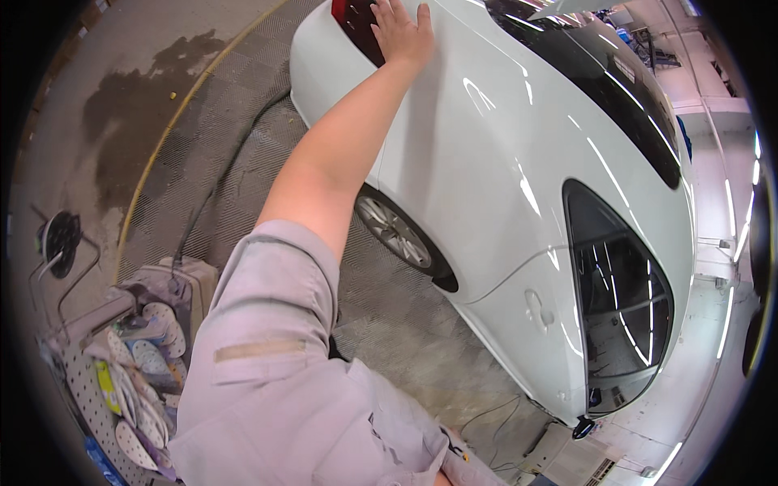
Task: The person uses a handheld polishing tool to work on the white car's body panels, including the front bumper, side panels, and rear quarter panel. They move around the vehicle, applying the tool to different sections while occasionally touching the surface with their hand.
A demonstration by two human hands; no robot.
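One white car (486, 170) takes up most of the bay, rear end away from the person wearing the camera. The left hand (403, 36) is out on the back corner of it, just beside the red tail light (355, 31), laid palm down with the fingers loosely spread and the thumb sticking out to the right. Looks like it's resting on the paint. Can't tell what the right hand is up to, it's out of view.

Counting stuff: one silver spoked wheel (397, 231) visible, one door handle (536, 309), one dark, roughly triangular side window (620, 308). Bodywork's smooth and super glossy, with streaks of light all over it. The person's in a short grey fabric sleeve (275, 283).

Floor's ribbed grey matting (263, 162) with a single curved yellow edge strip (173, 121), and one black hose (231, 158) snaking across. Bare concrete past that, with a dark stain (134, 121).

Over on the left there's a perforated panel (81, 397) with a bunch of round holey discs (151, 360), more than five, overlapping too much for an exact count. One lime-yellow piece (107, 387) sits among them, any print too small to read.
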